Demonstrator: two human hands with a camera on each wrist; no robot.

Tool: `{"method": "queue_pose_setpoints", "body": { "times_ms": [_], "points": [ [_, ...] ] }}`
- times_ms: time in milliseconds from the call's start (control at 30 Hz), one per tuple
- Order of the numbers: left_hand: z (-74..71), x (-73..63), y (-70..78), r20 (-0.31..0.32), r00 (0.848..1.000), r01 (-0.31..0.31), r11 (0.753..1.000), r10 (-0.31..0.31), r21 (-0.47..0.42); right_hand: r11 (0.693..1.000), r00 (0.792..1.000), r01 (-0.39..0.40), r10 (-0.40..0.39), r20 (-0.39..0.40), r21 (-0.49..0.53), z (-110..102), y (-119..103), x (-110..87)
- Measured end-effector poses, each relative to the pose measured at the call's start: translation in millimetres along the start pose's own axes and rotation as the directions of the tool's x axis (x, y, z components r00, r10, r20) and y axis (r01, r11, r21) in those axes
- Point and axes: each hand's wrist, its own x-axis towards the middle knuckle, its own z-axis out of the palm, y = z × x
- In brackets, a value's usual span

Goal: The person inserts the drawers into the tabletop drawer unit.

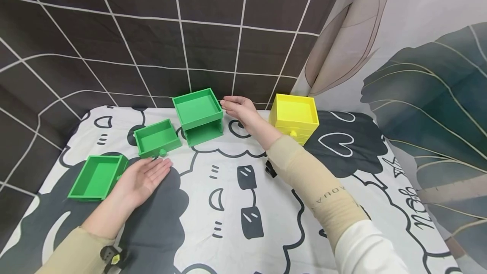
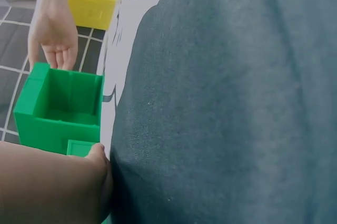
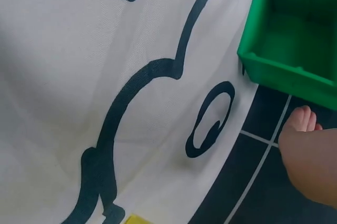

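A green cabinet (image 1: 198, 115) with a tray-like top and a hollow front stands at the back of the cloth. Beside its right wall is my right hand (image 1: 243, 113), fingers extended toward it and holding nothing. My left hand (image 1: 142, 179) is palm up with straight fingers, close in front of a small green drawer (image 1: 157, 138) with a round knob. Another green drawer (image 1: 97, 176) lies to the left of that hand. In the left wrist view the cabinet (image 2: 58, 129) shows its opening, and in the right wrist view its hollow (image 3: 300, 39) is at upper right.
A yellow cabinet (image 1: 294, 117) with its drawers in place stands at back right, close by my right forearm. A small black object (image 1: 270, 169) lies under that forearm. Behind everything rises a dark gridded cloth (image 1: 209, 45); a printed cloth (image 1: 228, 189) covers the surface.
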Motion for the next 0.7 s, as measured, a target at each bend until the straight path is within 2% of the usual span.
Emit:
{"method": "queue_pose_setpoints", "body": {
  "times_ms": [200,367,700],
  "points": [
    [1.7,3.9,2.5,0.004,1.000,0.021,0.998,-0.020,-0.065,0.998,0.999,0.038,-0.038,0.007,0.051,5,4,10.0],
    [4.9,6.2,3.2,0.008,0.999,0.039,0.994,-0.039,-0.097,0.998,0.999,0.045,-0.045,-0.001,0.048,12,7,15.8],
    [10.1,9.7,7.0,0.002,0.999,0.041,0.992,-0.041,-0.116,0.993,0.994,0.112,-0.113,-0.006,-0.032,24,6,20.9]
  ]
}}
